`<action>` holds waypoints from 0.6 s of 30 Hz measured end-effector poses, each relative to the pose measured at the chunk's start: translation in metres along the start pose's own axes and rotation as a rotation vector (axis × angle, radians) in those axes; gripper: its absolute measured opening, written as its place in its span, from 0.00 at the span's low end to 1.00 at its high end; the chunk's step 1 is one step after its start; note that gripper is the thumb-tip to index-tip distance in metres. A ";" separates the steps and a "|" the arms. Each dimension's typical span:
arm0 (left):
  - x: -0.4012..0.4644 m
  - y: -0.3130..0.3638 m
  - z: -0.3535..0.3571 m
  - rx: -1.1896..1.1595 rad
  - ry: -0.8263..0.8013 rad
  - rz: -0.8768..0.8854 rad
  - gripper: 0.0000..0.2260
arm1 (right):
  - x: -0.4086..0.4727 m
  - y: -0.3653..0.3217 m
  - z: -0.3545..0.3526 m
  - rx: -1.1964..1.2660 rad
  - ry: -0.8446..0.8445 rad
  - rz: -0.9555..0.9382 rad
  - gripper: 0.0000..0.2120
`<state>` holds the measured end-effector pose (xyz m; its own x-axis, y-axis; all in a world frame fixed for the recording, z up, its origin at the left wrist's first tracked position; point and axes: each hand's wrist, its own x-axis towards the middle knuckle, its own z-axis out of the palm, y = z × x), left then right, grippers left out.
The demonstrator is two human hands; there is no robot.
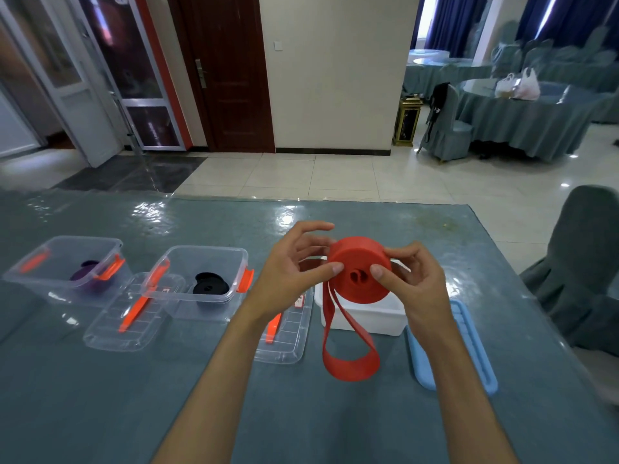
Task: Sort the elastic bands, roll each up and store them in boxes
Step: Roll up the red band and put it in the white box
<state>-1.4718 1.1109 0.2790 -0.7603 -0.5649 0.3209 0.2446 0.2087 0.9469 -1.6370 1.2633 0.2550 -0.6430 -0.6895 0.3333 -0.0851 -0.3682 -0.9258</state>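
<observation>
Red band: you hold it in the air above the white box, most of it wound into a thick coil. The coil's open face is turned toward you, so its winding axis runs roughly from you outward.
Loose tail: a doubled loop hangs from the coil's left underside, down in front of the white box toward the table. That side, I judge, is where the coming turns must take up slack.
Left hand: fingers curled round the coil's left edge, thumb tip pressed on the near face beside the centre hole.
Right hand: it pinches the coil's right edge, thumb on the near face and fingers behind. Both hands sit equally near; the coil lies directly between them.
Step in hand: rolling, probably near its end, since only the short loop remains unwound.
Blue lid: flat on the table, just right of the white box.
Black band: coiled in a clear box left of your hands.
Purple band: in another clear box, farther left.
Clear lids: one lies in front of the clear boxes, another under your left forearm.
</observation>
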 end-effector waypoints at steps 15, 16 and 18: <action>-0.041 -0.008 -0.011 0.016 0.174 -0.084 0.19 | -0.033 0.027 0.025 0.027 -0.032 0.121 0.16; -0.042 -0.008 -0.012 0.021 0.201 -0.083 0.19 | -0.035 0.029 0.027 0.000 -0.063 0.133 0.18; -0.047 -0.009 -0.012 0.012 0.231 -0.070 0.15 | -0.040 0.030 0.028 0.013 -0.079 0.158 0.22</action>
<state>-1.4312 1.1257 0.2562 -0.6167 -0.7460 0.2515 0.1878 0.1708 0.9672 -1.5925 1.2621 0.2186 -0.5855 -0.7863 0.1971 0.0229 -0.2591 -0.9656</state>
